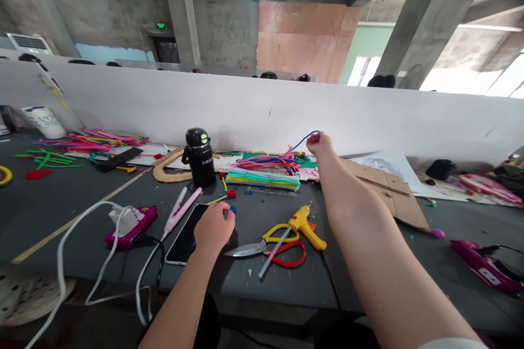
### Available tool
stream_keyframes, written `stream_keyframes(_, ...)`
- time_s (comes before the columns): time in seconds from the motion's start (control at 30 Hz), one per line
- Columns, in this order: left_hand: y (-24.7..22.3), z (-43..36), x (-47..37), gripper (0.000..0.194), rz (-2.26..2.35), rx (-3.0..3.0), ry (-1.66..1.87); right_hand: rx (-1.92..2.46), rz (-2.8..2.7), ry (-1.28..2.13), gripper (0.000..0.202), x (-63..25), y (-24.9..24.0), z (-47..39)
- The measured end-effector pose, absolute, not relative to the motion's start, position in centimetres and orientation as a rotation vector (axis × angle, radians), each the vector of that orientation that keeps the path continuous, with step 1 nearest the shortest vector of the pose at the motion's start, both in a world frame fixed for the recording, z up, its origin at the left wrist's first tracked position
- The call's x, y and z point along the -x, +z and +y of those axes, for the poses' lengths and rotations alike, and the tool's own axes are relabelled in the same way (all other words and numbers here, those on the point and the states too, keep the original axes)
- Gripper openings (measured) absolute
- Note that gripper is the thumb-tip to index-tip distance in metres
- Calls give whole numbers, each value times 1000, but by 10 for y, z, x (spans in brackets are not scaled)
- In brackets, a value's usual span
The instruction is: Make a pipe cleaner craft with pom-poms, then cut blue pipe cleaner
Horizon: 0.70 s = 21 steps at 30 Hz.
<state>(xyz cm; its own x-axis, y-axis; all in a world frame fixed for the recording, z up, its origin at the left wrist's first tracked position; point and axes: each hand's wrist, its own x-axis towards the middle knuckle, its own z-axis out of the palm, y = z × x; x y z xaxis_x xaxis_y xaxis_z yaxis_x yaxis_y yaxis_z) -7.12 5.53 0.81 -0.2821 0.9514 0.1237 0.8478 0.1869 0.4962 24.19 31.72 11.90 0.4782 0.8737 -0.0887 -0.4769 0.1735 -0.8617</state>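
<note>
My right hand [320, 143] reaches far forward over the back of the table, its fingers pinched on a blue pipe cleaner [305, 138]. The pipe cleaner arcs down leftward toward a pile of pink and dark ones [270, 162]. Below that pile lies a bundle of pale green and yellow pipe cleaners [262, 179]. My left hand [215, 229] is curled above the right edge of a phone [186, 237]. A small fuzzy blue piece [233, 210] shows at its fingertips. Right of this hand are scissors [286, 253] with red and yellow handles and a yellow glue gun [305, 226].
A black bottle [200, 161] stands behind the phone. A pink hair straightener [182, 210] and a magenta power strip [133, 226] with white cables lie left. Flat cardboard [388, 191] is beyond my right forearm; another magenta strip [487, 264] sits far right. A white partition [245, 114] borders the back.
</note>
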Motion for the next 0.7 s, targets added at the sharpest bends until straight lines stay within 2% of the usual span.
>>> stream_keyframes(0.03, 9, 55, 70, 22, 2242, -1740, 731, 941, -449, 993, 25, -243, 127, 315)
stream_keyframes(0.2, 8, 57, 63, 21, 2197, -1764, 834, 728, -378, 909, 40, -243, 174, 308)
stream_keyframes(0.4, 7, 59, 54, 19, 1909, -1874, 1227, 530, -520, 1038, 36, -212, 214, 284)
stream_keyframes(0.53, 13, 59, 42, 21, 1625, -1706, 1439, 714, -468, 1212, 33, -188, 191, 249)
stream_keyframes(0.7, 26, 48, 11, 35, 1175, -1339, 1411, 877, -370, 1239, 30, -168, 132, 209)
